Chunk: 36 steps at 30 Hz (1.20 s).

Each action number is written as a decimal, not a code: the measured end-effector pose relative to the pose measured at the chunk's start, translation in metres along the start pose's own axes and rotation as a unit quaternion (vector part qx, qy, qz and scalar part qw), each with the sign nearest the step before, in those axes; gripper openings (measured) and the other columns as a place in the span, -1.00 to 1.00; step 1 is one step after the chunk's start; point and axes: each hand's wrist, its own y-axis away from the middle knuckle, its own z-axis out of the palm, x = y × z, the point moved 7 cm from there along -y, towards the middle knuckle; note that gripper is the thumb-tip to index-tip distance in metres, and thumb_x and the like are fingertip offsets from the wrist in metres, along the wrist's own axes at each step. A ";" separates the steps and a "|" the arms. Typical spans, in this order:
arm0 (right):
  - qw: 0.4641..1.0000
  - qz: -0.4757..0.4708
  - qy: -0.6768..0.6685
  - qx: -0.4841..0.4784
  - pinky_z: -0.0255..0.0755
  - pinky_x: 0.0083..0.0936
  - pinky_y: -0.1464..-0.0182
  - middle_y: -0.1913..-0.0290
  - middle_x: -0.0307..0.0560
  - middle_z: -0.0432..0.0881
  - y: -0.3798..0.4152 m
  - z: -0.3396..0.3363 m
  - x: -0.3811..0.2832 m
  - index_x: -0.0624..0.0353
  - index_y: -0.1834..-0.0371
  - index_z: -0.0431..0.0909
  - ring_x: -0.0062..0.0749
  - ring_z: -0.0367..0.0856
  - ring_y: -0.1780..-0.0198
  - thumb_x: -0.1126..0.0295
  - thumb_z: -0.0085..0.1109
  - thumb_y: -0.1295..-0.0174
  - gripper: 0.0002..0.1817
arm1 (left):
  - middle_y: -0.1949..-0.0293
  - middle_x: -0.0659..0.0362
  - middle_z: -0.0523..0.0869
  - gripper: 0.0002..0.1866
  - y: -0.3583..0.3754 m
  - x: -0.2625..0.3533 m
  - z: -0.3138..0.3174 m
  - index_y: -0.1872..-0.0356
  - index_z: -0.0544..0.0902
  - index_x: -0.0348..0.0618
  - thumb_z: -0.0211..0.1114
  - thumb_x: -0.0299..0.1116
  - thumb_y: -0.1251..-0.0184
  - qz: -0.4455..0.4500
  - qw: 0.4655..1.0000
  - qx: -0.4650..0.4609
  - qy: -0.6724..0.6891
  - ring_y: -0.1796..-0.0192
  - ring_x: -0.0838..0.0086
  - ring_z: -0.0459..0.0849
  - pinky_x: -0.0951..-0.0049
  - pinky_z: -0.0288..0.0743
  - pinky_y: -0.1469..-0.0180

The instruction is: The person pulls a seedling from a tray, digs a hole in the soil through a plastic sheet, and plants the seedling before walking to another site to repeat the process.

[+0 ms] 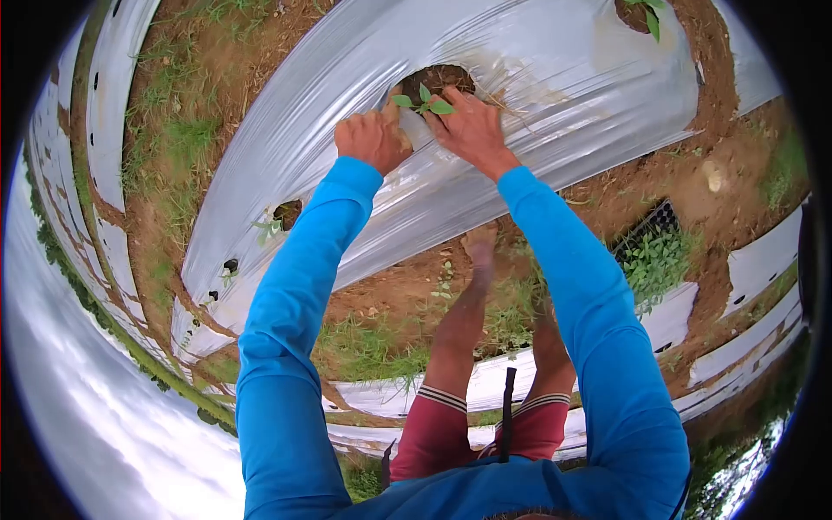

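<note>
A small green seedling [425, 102] stands in dark soil [446, 76] inside a hole cut in silvery plastic mulch film [347, 87]. My left hand [373, 139] is at the hole's left edge, knuckles up and fingers curled; one finger reaches toward the soil. What lies under those curled fingers is hidden. From the right, my right hand [471, 130] leans over the rim with its fingers apart, fingertips at the soil close beside the stem. The seedling's leaves show between the two hands, and the film around them is creased.
Another hole [288, 214] with a plant lies to the left along the bed, and a further plant [646, 13] grows at the upper right. A black tray of seedlings [652, 256] sits on the ground at right. My bare foot [479, 244] is beside the bed.
</note>
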 end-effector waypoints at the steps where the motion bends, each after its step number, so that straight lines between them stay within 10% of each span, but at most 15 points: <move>1: 1.000 0.000 0.007 -0.009 0.43 -0.30 0.57 0.28 -0.12 0.45 -0.001 0.001 0.000 0.03 0.19 0.48 -0.19 0.53 0.39 0.24 0.15 -0.09 -0.76 | 0.53 0.08 0.65 -0.30 -0.003 -0.001 0.007 -0.30 0.29 0.07 0.11 -0.26 0.03 -0.006 1.000 -0.006 0.006 0.49 0.19 0.63 0.20 0.36 0.49; 8: 0.999 0.023 -0.030 -0.005 0.35 -0.17 0.43 0.16 -0.11 0.43 0.008 0.000 0.004 0.05 0.13 0.48 -0.14 0.49 0.18 0.26 0.11 -0.06 -0.71 | 0.37 -0.12 0.65 -0.27 -0.014 0.003 0.043 -0.30 0.09 -0.03 0.11 -0.19 -0.05 -0.078 0.983 -0.071 0.150 0.36 0.11 0.66 0.17 0.45 0.37; 12: 0.999 0.027 -0.032 0.012 0.33 -0.15 0.37 0.07 -0.11 0.44 0.013 0.000 0.005 0.07 0.08 0.48 -0.10 0.47 0.14 0.22 0.09 -0.10 -0.67 | 0.34 -0.18 0.65 -0.39 -0.018 0.003 0.054 -0.22 0.23 -0.04 0.09 -0.23 -0.07 -0.133 0.749 -0.259 0.596 0.30 0.02 0.66 0.19 0.52 0.27; 14: 0.999 0.026 -0.028 0.033 0.35 -0.17 0.35 0.03 -0.11 0.44 0.016 0.003 0.008 0.08 0.06 0.48 -0.08 0.47 0.12 0.19 0.08 -0.13 -0.66 | 0.41 -0.19 0.64 -0.44 -0.014 0.003 0.028 -0.19 0.30 -0.01 0.08 -0.26 -0.07 -0.049 0.850 -0.099 0.515 0.40 0.03 0.66 0.17 0.53 0.39; 18: 0.999 0.033 -0.017 0.008 0.38 -0.18 0.30 -0.03 -0.10 0.44 0.016 0.005 0.008 0.07 0.05 0.48 -0.07 0.47 0.05 0.16 0.06 -0.16 -0.66 | 0.43 -0.20 0.63 -0.47 0.006 0.016 0.023 -0.12 0.38 -0.13 0.10 -0.19 -0.07 -0.048 0.996 -0.078 0.025 0.49 0.13 0.66 0.27 0.50 0.46; 20: 0.999 0.038 -0.011 -0.001 0.39 -0.16 0.29 -0.02 -0.08 0.46 0.016 0.005 0.005 0.07 0.06 0.48 -0.07 0.48 0.03 0.16 0.07 -0.16 -0.66 | 0.50 -0.13 0.63 -0.48 0.003 0.020 0.034 -0.07 0.38 -0.18 0.11 -0.21 -0.03 -0.053 0.973 -0.098 0.201 0.46 0.11 0.65 0.24 0.50 0.45; 23: 0.999 0.038 -0.003 0.025 0.40 -0.11 0.28 0.02 -0.05 0.49 0.017 0.002 0.007 0.07 0.07 0.49 -0.06 0.51 0.06 0.15 0.08 -0.15 -0.66 | 0.49 -0.11 0.63 -0.51 -0.003 0.018 0.040 -0.03 0.38 -0.17 0.11 -0.25 -0.01 -0.122 0.781 -0.227 0.568 0.44 0.04 0.64 0.12 0.51 0.43; 26: 0.997 0.066 -0.039 0.015 0.41 -0.08 0.26 0.09 -0.02 0.53 0.011 0.004 0.008 0.07 0.10 0.49 -0.02 0.53 0.12 0.15 0.09 -0.14 -0.67 | 0.46 -0.10 0.64 -0.50 0.003 0.006 0.028 -0.04 0.40 -0.15 0.11 -0.24 0.00 -0.025 0.990 -0.039 0.132 0.41 0.01 0.63 0.11 0.51 0.41; 31: 0.992 0.087 -0.084 -0.036 0.44 -0.10 0.21 0.19 0.04 0.56 0.000 -0.002 0.011 0.06 0.13 0.49 0.01 0.57 0.21 0.19 0.17 -0.08 -0.68 | 0.36 -0.12 0.64 -0.42 0.013 0.014 0.045 0.00 0.42 -0.16 0.19 -0.09 0.11 -0.054 0.980 -0.120 0.150 0.36 -0.06 0.62 -0.03 0.48 0.31; 36: 0.988 0.077 -0.091 -0.099 0.44 -0.11 0.17 0.14 0.09 0.57 -0.009 0.002 0.013 0.08 0.05 0.47 0.01 0.56 0.17 0.20 0.21 -0.06 -0.61 | 0.49 -0.04 0.61 -0.41 0.015 0.016 0.064 -0.03 0.33 -0.17 0.20 -0.11 0.04 -0.021 0.920 -0.227 0.318 0.54 0.22 0.58 0.25 0.44 0.49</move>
